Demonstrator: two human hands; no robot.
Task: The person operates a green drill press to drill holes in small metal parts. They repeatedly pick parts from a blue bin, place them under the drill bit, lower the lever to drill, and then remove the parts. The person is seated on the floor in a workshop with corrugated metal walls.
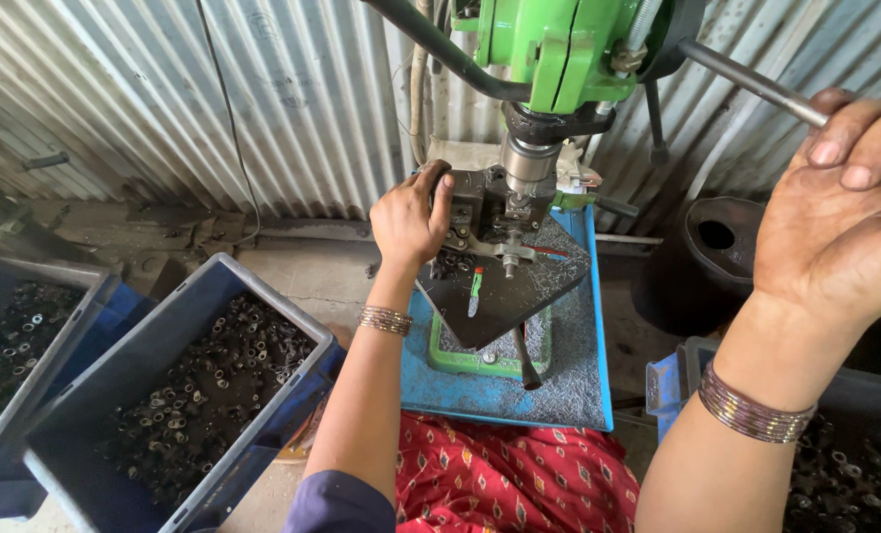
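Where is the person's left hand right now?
The left hand is at the middle of the head view, resting on the dark fixture under the green drill press, above the blue table.

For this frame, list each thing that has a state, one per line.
left hand: resting on the dark fixture under the spindle
right hand: closed on the feed lever
drill spindle: raised just above the fixture
nearer blue crate: open, holding small metal parts
blue table: strewn with metal chips
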